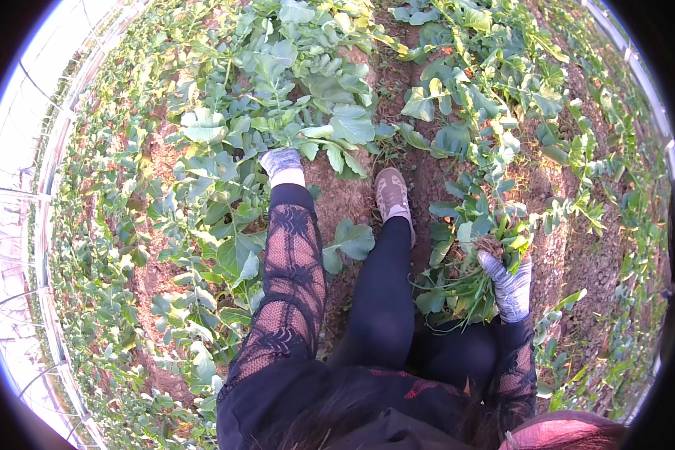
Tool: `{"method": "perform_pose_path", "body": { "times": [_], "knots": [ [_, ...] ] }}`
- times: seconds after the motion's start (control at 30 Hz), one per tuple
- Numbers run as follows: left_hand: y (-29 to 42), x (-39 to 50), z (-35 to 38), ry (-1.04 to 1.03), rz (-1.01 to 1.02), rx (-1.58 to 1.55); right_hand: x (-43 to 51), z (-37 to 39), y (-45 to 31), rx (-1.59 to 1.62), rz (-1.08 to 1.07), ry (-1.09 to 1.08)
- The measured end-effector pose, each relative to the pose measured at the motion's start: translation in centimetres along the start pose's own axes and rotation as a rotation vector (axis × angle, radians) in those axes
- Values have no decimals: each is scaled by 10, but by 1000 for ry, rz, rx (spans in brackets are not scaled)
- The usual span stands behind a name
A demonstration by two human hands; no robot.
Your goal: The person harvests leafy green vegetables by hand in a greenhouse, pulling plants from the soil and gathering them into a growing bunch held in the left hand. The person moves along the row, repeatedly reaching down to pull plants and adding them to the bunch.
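Note:
My left hand point(282, 162), in a grey-and-white knit glove, reaches into a large leafy brassica-like plant point(315, 90). Leaves cover its fingers, so what they touch is hidden. On the right, my right hand point(507, 284), gloved alike, is closed around a bunch of uprooted green weeds point(475, 295). A clump of soil and roots point(488, 246) sticks out above the thumb, and thin grassy stems trail to the left of the hand. One broad-leaved plant point(350, 243) grows low between my left forearm and my leg.
Rows of leafy plants point(225, 242) stand to the left, more plants point(478, 112) to the right. Bare soil point(343, 194) runs between them, and my shoe point(392, 194) stands there. A pale frame wall point(50, 247) curves along the left. A pinkish-red thing point(568, 433) shows at bottom right.

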State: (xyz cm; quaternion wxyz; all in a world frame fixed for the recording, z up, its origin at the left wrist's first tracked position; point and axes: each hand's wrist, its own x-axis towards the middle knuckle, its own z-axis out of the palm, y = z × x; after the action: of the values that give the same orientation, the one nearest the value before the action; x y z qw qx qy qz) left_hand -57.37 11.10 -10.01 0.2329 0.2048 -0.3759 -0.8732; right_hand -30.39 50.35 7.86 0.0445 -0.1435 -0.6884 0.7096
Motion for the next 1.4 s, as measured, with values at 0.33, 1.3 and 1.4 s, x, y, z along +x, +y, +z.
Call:
{"method": "perform_pose_path", "body": {
  "times": [0.33, 1.3, 1.4],
  "knots": [
    [20, 9, 11, -88, -206, -251, 1, 0, 0, -1, -32, 0],
    [99, 49, -95, 100, 366, 1245, -16, 18, -16, 187, -143, -95],
    [39, -22, -6, -198, -123, 1569, -17, -15, -2, -15, -169, -1]
  ]
}}
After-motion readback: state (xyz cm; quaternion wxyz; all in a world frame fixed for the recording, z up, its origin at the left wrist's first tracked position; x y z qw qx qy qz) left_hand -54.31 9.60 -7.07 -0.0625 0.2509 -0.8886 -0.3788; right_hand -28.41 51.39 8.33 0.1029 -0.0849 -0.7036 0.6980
